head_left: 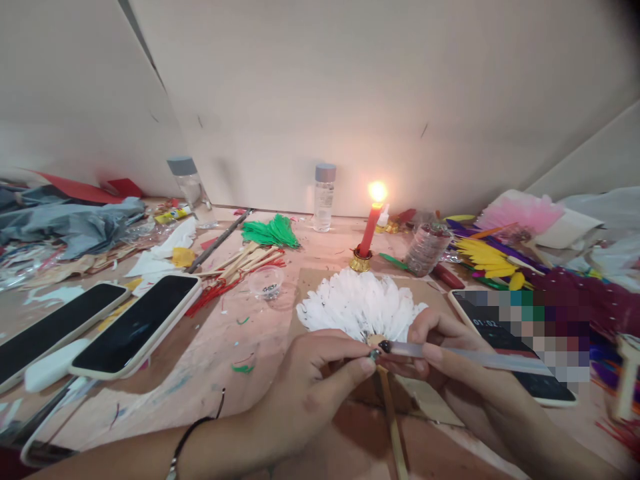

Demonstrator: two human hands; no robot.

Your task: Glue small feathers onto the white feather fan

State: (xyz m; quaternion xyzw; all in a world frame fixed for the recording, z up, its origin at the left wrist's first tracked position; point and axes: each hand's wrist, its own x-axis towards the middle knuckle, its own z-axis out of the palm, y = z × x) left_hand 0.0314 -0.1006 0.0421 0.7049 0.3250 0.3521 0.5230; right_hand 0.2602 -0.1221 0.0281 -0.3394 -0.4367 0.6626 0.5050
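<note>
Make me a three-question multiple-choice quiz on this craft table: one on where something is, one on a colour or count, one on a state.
1. Where does the red candle stand?
A. behind the white feather fan
B. on a phone
C. in the person's left hand

2. How many dark-screened phones lie side by side at the left?
A. one
B. two
C. four

3. The candle is
A. unlit
B. lit
C. lying flat

Answers: 1 A, it stands just beyond the fan. 2 B, two lie parallel. 3 B, a flame glows on top.
</note>
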